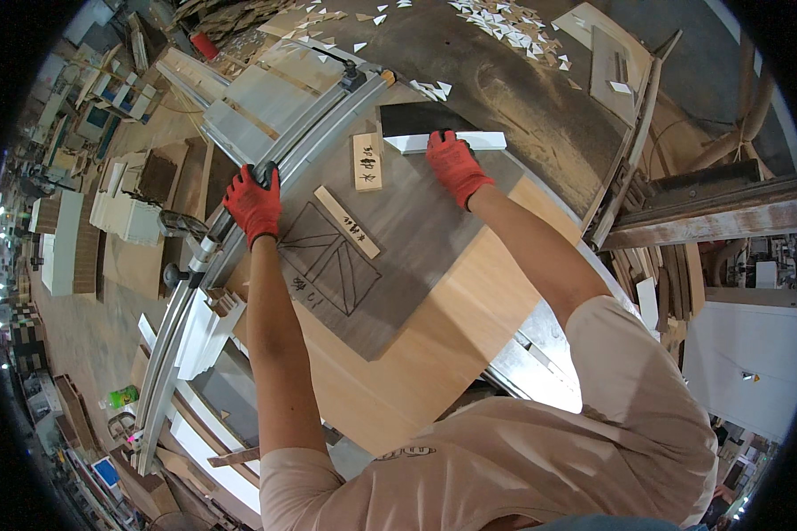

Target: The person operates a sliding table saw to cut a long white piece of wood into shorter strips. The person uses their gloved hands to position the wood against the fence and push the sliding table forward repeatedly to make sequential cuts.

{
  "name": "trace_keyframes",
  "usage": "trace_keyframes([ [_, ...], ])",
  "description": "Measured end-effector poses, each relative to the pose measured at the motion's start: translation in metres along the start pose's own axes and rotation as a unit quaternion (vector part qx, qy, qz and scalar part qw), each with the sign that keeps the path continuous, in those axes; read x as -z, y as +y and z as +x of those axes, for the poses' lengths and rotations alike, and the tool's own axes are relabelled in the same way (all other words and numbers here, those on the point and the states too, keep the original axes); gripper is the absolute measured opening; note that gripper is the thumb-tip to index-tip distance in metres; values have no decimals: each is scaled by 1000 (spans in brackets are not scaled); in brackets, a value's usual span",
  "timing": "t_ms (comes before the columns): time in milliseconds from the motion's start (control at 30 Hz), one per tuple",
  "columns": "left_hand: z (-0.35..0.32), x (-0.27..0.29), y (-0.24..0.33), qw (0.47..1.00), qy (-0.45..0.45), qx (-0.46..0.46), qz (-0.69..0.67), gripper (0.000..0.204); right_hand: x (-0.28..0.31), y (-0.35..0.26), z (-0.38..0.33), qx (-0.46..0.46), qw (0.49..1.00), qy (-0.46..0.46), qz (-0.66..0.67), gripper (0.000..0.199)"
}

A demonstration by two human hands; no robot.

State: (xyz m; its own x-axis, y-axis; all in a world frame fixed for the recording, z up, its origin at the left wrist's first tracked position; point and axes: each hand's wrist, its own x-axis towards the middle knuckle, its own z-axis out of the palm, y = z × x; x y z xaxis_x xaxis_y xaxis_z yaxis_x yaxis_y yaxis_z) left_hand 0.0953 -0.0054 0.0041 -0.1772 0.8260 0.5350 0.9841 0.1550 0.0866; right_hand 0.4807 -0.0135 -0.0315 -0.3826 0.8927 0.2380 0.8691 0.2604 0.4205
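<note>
Both of my hands wear red work gloves. My left hand is closed around a dark knob at the metal rail of a sliding saw table. Farther right, my right hand has its fingers curled over a white strip, which lies against a black panel. Between my hands a grey-brown board carries a dark hand-drawn sketch. Two pale wood pieces with handwriting lie on it: a short block and a slanted narrow stick.
Under the grey-brown board lies a larger pale wood sheet. White offcuts litter the floor ahead. Stacked white panels stand at left, and a rusty beam crosses at right. A green bottle is at lower left.
</note>
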Motion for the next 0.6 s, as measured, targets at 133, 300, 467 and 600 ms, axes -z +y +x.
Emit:
trace_keyframes([
  [133,1,-2,-4,1000,4,-7,-6,60,7,-7,1,-11,1000,-4,-6,27],
  [300,2,-11,-1,1000,-23,6,17,60,2,-4,-3,-1,999,21,-41,26],
  [467,-1,-9,-8,1000,-8,14,24,60,27,4,10,51,997,-61,-11,20],
  [600,2,-2,6,999,10,12,37,60,17,27,15,89,995,-12,37,22],
])
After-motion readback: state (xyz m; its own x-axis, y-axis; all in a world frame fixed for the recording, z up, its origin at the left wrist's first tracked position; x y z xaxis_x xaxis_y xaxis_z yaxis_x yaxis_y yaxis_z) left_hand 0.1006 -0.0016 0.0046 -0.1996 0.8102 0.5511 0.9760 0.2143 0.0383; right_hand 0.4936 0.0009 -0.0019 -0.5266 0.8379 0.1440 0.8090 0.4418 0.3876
